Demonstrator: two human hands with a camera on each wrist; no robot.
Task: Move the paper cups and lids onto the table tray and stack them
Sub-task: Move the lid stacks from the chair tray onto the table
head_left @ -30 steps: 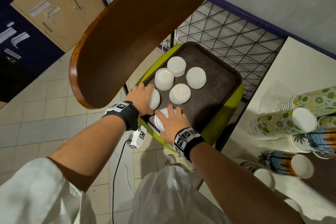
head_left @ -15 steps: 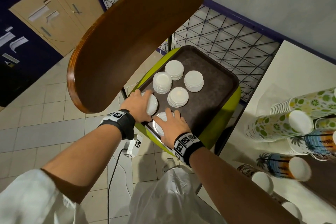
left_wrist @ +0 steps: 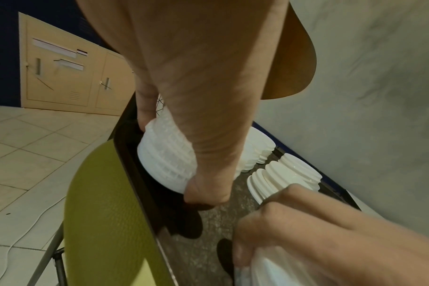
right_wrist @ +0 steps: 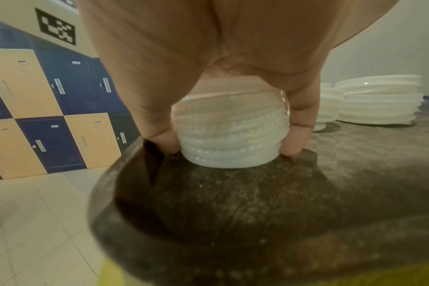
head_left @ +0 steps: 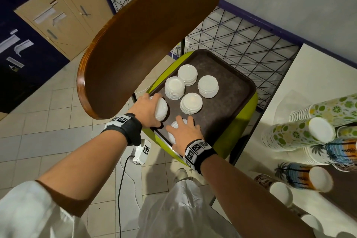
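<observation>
On the brown tray [head_left: 235, 91] atop the green chair seat [head_left: 242, 121], the left hand [head_left: 146, 109] has its grip curled round a tilted stack of white lids [head_left: 161, 109]. The right hand [head_left: 186, 131] clasps another lid stack [right_wrist: 230, 133] standing flat. Four more lid stacks [head_left: 191, 102] sit just beyond.

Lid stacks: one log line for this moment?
left hand: grips lid stack, tilted | right hand: grips lid stack on brown tray
</observation>
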